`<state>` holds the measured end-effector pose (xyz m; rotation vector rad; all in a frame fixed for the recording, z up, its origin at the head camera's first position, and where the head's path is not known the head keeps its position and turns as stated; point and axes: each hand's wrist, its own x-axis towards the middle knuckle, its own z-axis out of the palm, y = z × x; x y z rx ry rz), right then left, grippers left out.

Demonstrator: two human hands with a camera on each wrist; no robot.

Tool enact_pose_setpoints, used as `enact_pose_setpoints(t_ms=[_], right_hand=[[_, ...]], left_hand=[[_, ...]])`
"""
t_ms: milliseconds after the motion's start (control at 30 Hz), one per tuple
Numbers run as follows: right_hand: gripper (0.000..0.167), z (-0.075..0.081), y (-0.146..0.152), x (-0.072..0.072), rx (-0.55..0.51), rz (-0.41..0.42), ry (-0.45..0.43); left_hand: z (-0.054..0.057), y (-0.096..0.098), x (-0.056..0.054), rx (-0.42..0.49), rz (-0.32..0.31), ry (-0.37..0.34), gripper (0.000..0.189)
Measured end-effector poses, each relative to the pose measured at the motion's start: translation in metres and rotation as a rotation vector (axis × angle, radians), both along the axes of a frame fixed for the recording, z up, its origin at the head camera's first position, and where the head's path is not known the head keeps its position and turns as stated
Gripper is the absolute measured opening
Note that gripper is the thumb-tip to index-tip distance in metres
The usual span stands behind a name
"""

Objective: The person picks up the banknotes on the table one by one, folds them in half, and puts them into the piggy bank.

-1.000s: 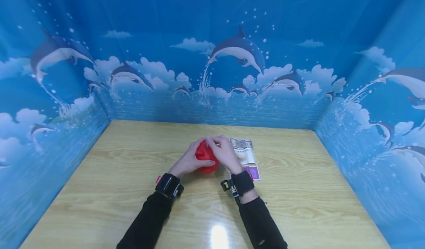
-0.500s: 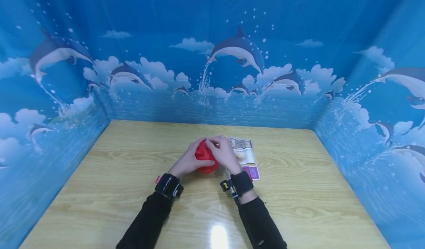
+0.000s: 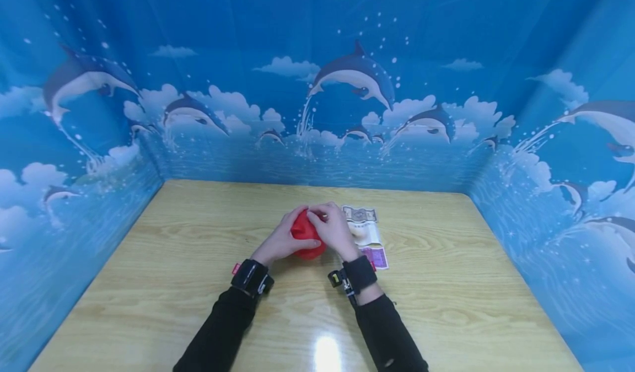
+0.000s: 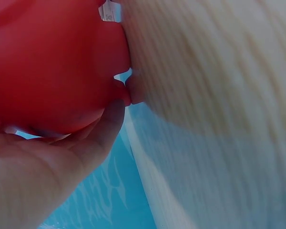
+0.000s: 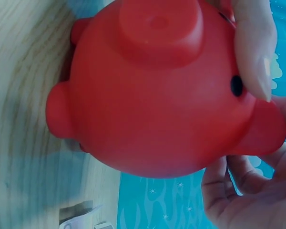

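Observation:
A round red piggy bank stands on the wooden table. Its snout, black eyes and one ear show in the right wrist view. My left hand grips it from the left, the thumb lying across its front. On top, my right hand has bent fingers and thumb together beside the ear; I cannot tell what they pinch. The back of the piggy bank is hidden by the hands.
Paper banknotes lie right of my right hand: a grey one at the back and a purple one in front, with a pale one between. A blue dolphin-print curtain walls the table at the back and both sides.
Almost nothing differs. Both hands stay at the piggy bank, and the right wrist has shifted very slightly left. The banknotes lie as before.

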<state>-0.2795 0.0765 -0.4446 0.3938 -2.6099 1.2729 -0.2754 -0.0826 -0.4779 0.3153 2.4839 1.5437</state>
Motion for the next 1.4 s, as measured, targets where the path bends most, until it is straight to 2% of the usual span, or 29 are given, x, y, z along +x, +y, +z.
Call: enact_pose_setpoints(t_ms=[467,1067,1400], right_hand=[[0.021,-0.0006,-0.0001,0.0013,-0.009,-0.011,0.023],[0.014,-0.0005,-0.0042,0.0029,-0.025,-0.087,0.037],[0.013,-0.0006,-0.0018,0.005,0.001,-0.046,0.067]], left_hand=[[-0.001,-0.0008,-0.0006,0.001,-0.005,0.01,0.101],[-0.0029,-0.0005,-0.0014,0.004,0.0,0.003,0.099],[-0.0025,0.0001,-0.0003,-0.012,0.001,0.005,0.101]])
